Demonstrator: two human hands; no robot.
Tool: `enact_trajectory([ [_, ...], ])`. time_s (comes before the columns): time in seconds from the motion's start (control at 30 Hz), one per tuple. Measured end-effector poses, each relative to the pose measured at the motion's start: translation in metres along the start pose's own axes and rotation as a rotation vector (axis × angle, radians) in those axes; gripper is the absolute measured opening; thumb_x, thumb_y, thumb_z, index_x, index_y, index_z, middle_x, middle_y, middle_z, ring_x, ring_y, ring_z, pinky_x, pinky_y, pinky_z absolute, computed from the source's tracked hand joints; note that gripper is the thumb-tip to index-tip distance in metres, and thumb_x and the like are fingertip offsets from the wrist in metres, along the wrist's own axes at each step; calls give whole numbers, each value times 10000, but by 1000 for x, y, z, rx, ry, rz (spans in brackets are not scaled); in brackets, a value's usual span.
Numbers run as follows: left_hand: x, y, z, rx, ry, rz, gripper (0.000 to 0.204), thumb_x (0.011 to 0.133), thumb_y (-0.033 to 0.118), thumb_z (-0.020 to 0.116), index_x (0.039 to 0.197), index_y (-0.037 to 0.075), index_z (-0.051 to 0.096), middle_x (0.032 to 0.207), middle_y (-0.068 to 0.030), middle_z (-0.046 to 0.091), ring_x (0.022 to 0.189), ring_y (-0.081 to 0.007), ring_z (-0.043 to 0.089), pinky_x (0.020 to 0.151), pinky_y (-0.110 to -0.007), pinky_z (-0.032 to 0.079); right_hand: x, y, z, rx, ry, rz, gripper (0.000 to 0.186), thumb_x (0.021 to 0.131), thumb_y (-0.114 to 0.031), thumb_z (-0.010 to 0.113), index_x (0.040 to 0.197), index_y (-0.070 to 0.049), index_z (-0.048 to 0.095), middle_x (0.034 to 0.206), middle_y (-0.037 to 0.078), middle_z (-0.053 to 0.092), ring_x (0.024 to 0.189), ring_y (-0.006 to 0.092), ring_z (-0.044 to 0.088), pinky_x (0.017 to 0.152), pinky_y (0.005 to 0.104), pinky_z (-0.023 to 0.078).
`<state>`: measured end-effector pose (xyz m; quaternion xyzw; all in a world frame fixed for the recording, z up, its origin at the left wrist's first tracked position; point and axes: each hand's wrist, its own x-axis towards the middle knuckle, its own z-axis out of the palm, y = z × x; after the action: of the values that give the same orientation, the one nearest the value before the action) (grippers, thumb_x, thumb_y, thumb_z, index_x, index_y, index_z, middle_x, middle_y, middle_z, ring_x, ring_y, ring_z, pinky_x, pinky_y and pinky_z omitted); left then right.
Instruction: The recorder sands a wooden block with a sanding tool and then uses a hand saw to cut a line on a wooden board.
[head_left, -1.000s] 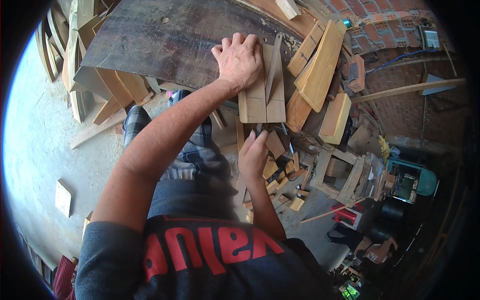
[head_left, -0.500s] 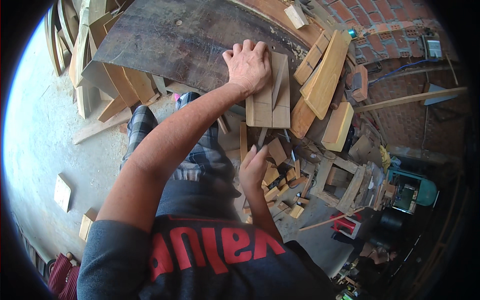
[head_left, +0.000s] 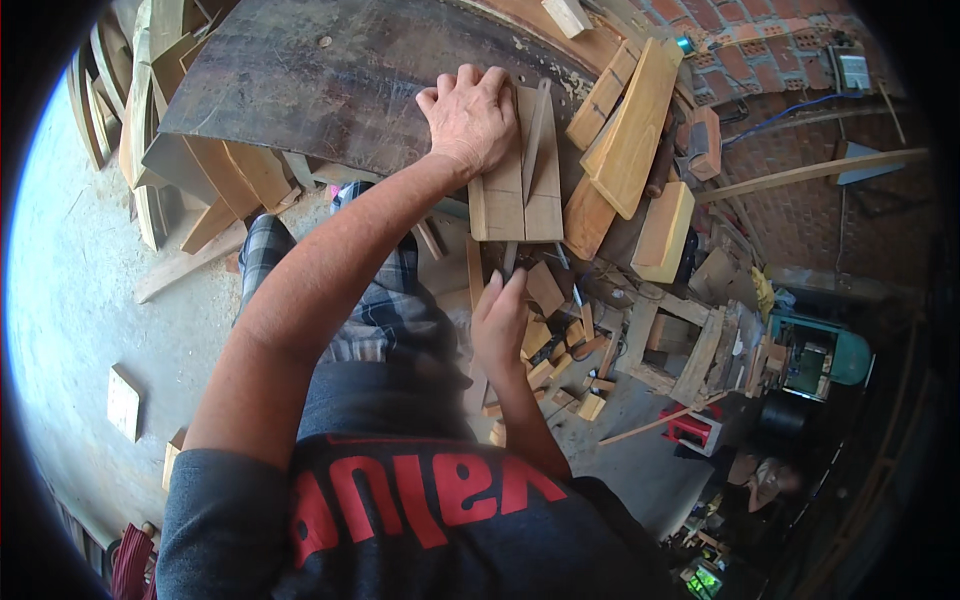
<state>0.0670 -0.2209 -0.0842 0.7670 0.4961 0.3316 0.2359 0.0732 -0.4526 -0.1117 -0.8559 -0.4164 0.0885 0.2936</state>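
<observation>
My left hand (head_left: 472, 120) presses down on a pale wooden board (head_left: 545, 210) at the edge of a dark worktop (head_left: 310, 90). Its fingers curl over the board's left part, and the thumb is hidden. A long slit runs through the board, and the narrow tapering blade of what looks like a handsaw (head_left: 536, 130) stands up out of it, its tip reaching past the board's far end. Below the near edge, my right hand (head_left: 500, 315) is closed round the saw's lower end; the handle is mostly covered by the fingers.
Yellowish wooden planks (head_left: 632, 140) and a thick block (head_left: 662, 235) lie to the right of the board. Offcuts (head_left: 580, 350) litter the floor beneath, beside a rough wooden frame (head_left: 670, 345). Curved wood pieces (head_left: 140, 110) lean at the left. A brick wall (head_left: 735, 50) rises at far right.
The saw blade now sticks up further along the slit, and my right hand has come a little closer to the board. My left hand keeps its hold. The whole view has shifted slightly.
</observation>
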Motion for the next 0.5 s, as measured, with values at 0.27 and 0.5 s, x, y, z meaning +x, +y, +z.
enact_trajectory([
  [0.27, -1, 2, -3, -43, 12, -19, 258, 948, 308, 451, 1129, 193, 594, 1104, -96, 567, 1069, -320, 521, 954, -499, 316, -2, 4, 0, -22, -58, -27, 238, 995, -163, 438, 1073, 62, 436, 813, 327, 596, 792, 519, 579, 646, 545, 439],
  [0.5, -2, 1, -4, -9, 8, 2, 272, 955, 309, 432, 1142, 190, 590, 1111, -98, 558, 1089, -317, 509, 965, -490, 306, 2, -1, -1, -61, -73, -10, 237, 994, -168, 439, 1073, 56, 442, 822, 327, 595, 810, 521, 577, 677, 542, 440],
])
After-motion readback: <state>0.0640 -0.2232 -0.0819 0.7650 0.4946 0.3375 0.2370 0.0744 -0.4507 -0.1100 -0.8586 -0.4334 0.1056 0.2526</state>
